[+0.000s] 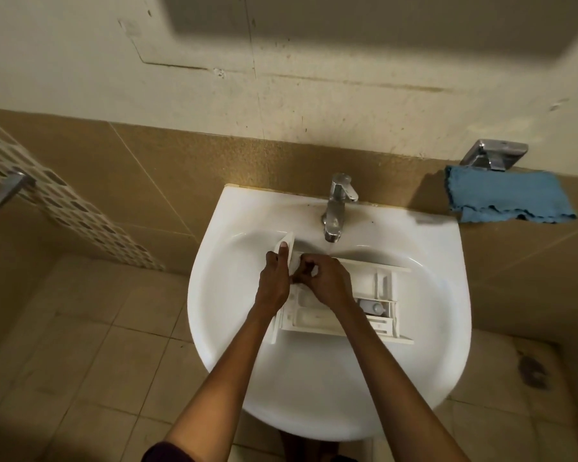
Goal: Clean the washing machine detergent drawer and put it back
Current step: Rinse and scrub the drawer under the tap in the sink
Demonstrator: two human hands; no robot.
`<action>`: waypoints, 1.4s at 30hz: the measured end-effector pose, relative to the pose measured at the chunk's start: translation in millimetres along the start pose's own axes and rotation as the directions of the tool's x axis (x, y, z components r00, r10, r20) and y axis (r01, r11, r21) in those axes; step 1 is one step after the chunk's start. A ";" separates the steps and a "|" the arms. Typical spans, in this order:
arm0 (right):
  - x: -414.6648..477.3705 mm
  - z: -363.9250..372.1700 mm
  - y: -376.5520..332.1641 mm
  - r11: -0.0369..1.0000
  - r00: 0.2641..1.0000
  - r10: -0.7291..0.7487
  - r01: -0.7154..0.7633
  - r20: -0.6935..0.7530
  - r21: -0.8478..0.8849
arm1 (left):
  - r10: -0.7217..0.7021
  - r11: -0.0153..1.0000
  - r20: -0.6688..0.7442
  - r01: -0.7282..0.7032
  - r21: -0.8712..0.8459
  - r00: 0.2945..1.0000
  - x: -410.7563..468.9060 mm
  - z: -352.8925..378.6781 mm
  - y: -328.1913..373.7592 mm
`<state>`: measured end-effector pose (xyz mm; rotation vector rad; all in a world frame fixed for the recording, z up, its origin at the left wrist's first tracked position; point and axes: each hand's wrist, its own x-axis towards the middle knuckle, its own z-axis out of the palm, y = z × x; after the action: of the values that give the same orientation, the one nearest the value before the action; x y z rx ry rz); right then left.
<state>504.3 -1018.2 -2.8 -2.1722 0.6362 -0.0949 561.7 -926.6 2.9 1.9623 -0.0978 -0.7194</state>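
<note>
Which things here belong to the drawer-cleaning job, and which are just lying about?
In the job: detergent drawer, gripped by left hand and right hand; sink; tap.
Lying about: blue cloth, untouched; metal holder above it.

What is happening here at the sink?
A person is cleaning a white drawer that lies in the sink, below the tap. The left hand holds its front panel; the right hand, fingers curled, works at the compartment just behind the panel. A blue cloth lies untouched to the right. The drawer is not yet put back.
</note>
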 end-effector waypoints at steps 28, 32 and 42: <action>14.8 1.3 -1.2 0.955 0.930 0.250 -0.191 -0.270 0.229 | -0.004 0.999 0.020 0.003 0.045 1.000 4.8 -1.1 -5.9; 24.0 2.3 9.8 0.985 0.956 0.152 -0.169 -0.251 -0.045 | -0.001 0.998 0.009 0.001 0.062 1.000 5.2 -0.3 -4.9; 29.1 -2.5 18.1 0.990 0.981 0.095 -0.076 -0.168 0.117 | 0.006 0.998 0.015 -0.007 0.060 1.000 10.6 1.0 -8.7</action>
<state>521.4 -1043.0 -19.2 -2.0418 0.8036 -0.2692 567.8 -926.9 -9.4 2.0130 -0.1359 -0.7342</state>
